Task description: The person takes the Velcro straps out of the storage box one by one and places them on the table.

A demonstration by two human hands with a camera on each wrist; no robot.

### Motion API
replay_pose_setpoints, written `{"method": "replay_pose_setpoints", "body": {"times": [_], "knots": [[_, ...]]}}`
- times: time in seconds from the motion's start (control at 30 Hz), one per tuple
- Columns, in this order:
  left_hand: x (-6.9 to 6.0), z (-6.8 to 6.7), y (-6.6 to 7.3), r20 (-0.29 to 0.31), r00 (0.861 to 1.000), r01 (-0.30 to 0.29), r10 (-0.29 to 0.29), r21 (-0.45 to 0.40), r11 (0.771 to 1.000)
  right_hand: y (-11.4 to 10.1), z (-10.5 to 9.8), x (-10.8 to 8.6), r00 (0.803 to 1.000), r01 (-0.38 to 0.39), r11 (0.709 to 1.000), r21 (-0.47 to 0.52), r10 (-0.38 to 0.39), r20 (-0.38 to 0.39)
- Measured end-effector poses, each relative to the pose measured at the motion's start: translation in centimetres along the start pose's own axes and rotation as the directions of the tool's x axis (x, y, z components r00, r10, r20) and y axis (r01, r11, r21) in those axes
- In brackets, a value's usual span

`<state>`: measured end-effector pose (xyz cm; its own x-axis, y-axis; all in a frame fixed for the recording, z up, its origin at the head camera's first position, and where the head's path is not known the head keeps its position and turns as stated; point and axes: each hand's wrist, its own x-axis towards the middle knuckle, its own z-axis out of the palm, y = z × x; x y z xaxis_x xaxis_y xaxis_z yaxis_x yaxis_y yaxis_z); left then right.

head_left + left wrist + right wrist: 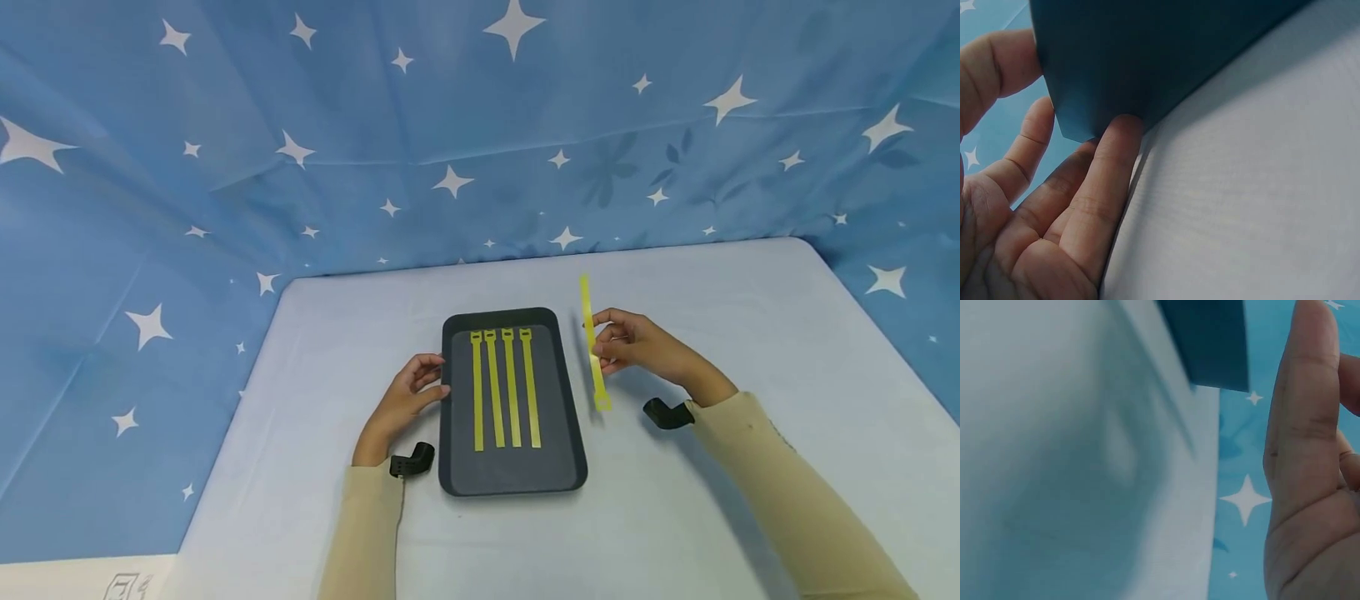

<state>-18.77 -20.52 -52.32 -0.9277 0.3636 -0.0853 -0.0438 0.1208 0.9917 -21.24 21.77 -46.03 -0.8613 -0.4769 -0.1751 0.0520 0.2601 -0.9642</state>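
A dark grey tray (512, 475) lies on the table, with several yellow cable straps (494, 392) side by side in it, their slotted heads at the far end. My left hand (401, 407) holds the tray's left side, the thumb at the rim. In the left wrist view, fingers (1100, 194) touch the dark outer wall (1141, 56). To the right of the tray, my right hand (643, 346) pinches another yellow cable strap (588, 312) above the table, its slotted head towards me. The right wrist view shows my right hand (1310, 450) but not that strap.
A white cloth covers the table (345, 333). Behind it and at the sides hangs a blue star-patterned curtain (420, 100). Black wrist cameras (412, 460) sit at both cuffs. A pale printed item (82, 577) shows at the lower left.
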Motion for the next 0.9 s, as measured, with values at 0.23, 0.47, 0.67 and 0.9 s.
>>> {"method": "replay_pose_setpoints", "body": {"times": [0.23,0.47,0.67,0.9], "knots": [[-0.1,-0.3,0.1,-0.001,1.0,-0.008,0.008,-0.01,1.0,1.5,0.4,0.1,0.998,-0.052,0.999,0.012,0.052,0.032],[-0.2,-0.2,-0.1,0.001,1.0,-0.004,0.004,-0.021,1.0,3.0,0.6,0.0,0.991,-0.117,0.993,0.031,0.114,0.075],[-0.2,-0.1,-0.1,0.011,1.0,-0.006,0.006,-0.032,0.999,3.0,1.6,0.0,0.985,-0.17,0.982,-0.077,0.171,0.012],[-0.2,0.1,0.1,0.009,1.0,-0.011,0.012,-0.026,1.0,2.3,2.4,-0.2,0.979,-0.197,0.939,-0.283,0.175,-0.103]]}}
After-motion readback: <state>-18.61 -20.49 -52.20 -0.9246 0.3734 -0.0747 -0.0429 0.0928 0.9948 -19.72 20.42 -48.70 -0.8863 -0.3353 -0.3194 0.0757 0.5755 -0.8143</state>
